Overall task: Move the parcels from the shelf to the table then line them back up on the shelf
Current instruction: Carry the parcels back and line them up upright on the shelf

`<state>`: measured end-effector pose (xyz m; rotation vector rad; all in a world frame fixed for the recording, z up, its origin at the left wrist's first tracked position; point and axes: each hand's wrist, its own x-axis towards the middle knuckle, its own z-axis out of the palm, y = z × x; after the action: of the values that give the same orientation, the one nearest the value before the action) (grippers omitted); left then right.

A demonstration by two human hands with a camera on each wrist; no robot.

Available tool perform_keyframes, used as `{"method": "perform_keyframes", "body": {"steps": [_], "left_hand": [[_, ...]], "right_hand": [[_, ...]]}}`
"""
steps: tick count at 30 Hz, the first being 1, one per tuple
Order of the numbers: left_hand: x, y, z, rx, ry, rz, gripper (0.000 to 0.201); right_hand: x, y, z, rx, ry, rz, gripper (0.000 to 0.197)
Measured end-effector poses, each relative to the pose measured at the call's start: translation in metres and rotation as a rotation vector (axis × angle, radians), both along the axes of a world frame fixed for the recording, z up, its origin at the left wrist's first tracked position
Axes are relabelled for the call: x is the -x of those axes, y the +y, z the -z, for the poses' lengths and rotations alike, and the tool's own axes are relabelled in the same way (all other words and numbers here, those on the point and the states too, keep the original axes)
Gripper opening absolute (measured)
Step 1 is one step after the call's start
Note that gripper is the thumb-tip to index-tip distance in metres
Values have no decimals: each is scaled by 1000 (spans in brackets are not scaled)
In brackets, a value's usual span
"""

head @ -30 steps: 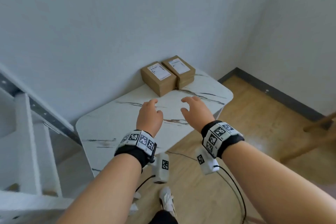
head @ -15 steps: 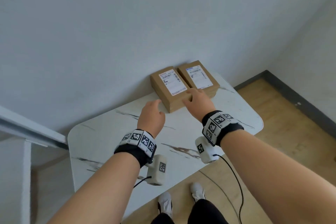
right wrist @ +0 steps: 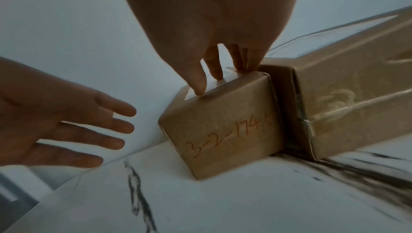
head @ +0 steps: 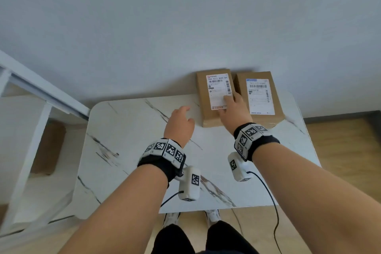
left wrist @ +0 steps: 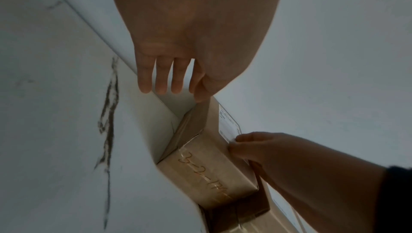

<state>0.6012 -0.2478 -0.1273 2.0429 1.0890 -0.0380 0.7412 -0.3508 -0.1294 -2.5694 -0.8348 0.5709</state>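
We see the left parcel [head: 214,93] and the right parcel [head: 259,95] lying flat on the table [head: 127,150], labels up, side by side against the wall [head: 185,27], long axes running from us toward it. Our right hand [head: 235,113] rests fingertips and thumb on the left parcel's top without clasping it. Our left hand [head: 179,123] hovers open, fingers spread, just left of it.

Plain pale wall [head: 185,16] across the upper half. Light wooden floor [head: 350,146] to the right, with dark skirting [head: 340,114] along the foot of the wall. White shoes [head: 212,215] side by side on that floor, partly tucked under the near edge of the worktop [head: 123,150]. Black trousers [head: 226,239] at the bottom of the head view. Thin black cable [head: 277,216] hanging down beside the right leg.
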Motion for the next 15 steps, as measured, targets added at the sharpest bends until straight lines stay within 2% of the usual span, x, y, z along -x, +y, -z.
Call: {"method": "perform_keyframes", "body": {"steps": [8, 15], "left_hand": [[8, -8, 3, 108, -27, -272, 49], [57, -12, 20, 280, -55, -529, 50]], "right_hand": [[18, -4, 3, -43, -6, -238, 36], [55, 14, 3, -109, 98, -367, 24]]}}
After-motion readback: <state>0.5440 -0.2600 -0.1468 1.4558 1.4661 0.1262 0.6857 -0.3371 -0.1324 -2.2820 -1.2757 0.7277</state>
